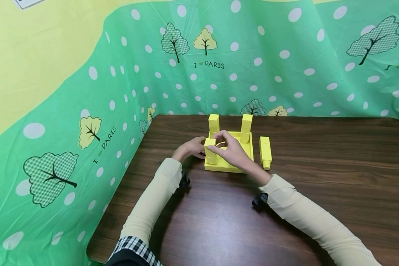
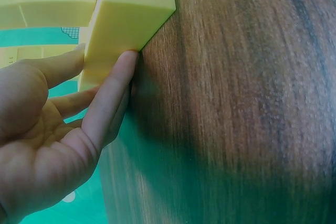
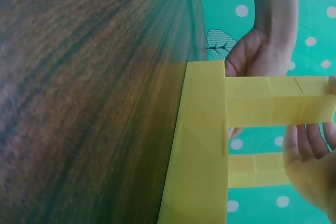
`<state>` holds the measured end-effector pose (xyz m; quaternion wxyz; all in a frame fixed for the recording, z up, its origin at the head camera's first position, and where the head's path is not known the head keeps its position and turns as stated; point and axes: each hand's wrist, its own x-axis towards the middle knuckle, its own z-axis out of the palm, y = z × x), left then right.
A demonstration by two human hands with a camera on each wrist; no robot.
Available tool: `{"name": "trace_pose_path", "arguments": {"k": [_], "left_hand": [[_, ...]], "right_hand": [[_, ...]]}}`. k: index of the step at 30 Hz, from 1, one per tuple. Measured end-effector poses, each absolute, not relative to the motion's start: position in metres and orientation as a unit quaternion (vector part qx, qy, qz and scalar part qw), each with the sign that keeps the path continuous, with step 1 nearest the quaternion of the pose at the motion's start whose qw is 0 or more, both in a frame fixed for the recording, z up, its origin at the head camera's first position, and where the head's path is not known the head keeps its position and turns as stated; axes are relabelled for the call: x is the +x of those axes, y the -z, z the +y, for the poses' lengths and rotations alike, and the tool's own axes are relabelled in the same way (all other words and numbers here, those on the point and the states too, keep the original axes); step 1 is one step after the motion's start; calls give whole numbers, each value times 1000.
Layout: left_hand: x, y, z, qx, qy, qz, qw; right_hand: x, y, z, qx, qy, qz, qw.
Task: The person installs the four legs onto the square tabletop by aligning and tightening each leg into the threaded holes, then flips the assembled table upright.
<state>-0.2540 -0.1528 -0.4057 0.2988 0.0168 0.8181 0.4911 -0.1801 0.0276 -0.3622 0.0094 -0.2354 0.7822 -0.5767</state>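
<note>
Left hand [image 1: 190,146] pinches the left side of the yellow base [image 1: 226,169]; at its near-left corner, the right hand [image 1: 233,150] pinches the upright leg [image 1: 211,156]. Another leg [image 1: 265,150] lies just right of the base. Uneven pressure could tilt the upright leg, a slack left grip shift the base.

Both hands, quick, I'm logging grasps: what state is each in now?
Left hand: holding the yellow tray by its left edge.
Right hand: pinching the near-left upright yellow block near its top.
</note>
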Motion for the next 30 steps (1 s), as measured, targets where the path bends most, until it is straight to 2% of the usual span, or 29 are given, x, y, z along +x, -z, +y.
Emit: {"name": "trace_pose_path", "arguments": {"k": [6,18,30], "left_hand": [[-253,405,-152,16,-487,820,299],[-252,404,-152,17,-487,821,298],[-252,403,-152,15,-493,816,301]], "right_hand": [[-194,385,28,-227,581,782,3],[-195,388,32,-243,570,785,-7],[-202,383,35,-260,629,730,60]]}}
